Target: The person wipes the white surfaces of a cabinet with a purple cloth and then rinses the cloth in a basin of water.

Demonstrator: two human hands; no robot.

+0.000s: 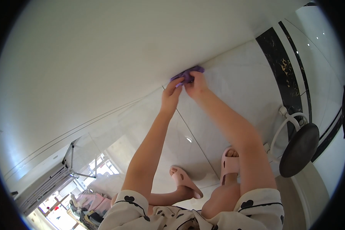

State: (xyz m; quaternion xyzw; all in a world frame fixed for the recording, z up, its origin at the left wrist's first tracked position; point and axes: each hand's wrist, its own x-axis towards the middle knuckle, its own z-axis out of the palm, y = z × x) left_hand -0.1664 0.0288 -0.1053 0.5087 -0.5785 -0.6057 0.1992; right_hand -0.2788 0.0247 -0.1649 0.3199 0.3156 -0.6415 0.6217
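A crumpled purple cloth (188,75) lies against the line where a pale, smooth upright surface (115,57) meets the light tiled floor. From the right, my right hand (196,85) grips the cloth with its fingers curled into the folds. My left hand (171,92) is closed on the cloth's near left edge, its fingertips close to those of the right. Both arms reach straight forward and low. Part of the cloth is hidden under my fingers.
My feet are in pink slippers (230,167) on the glossy floor tiles (203,134). At the right, a dark oval disc (299,150) stands by white curved tubes and a black marbled border (280,65). A metal folding frame (71,165) and piled clothes (92,203) are at lower left.
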